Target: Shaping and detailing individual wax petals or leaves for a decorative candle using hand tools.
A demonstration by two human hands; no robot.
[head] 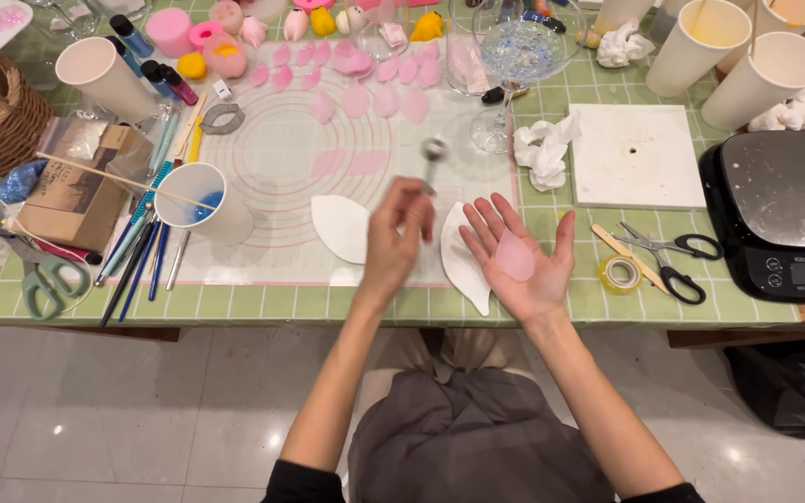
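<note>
Grey cloth over the person's lap (477,438) fills the bottom of the head view, with both bare forearms reaching up from it to the edge of the green checked table (263,303).

Further up, the right hand (519,256) lies open, palm up and fingers spread, gripping nothing; a thin pink petal (515,255) rests loose on the palm. The left hand (398,237) is closed around the handle of a ball-ended shaping tool (433,154), whose rounded metal head points away from the body, blurred, above the clear work mat (281,168).

Because nothing pins the petal, a tilt of the palm could let it slide off toward the floor, and pressing the ball too hard could, I judge, tear so thin a piece. The tool head sits near the stemmed glass (514,65); a wide sweep might knock it over. Finished pink petals (393,93) lie on the mat just beyond, so a careless wrist could smear them. White leaf-shaped pieces (463,261) lie under both hands and might be dented by a resting wrist.
</note>
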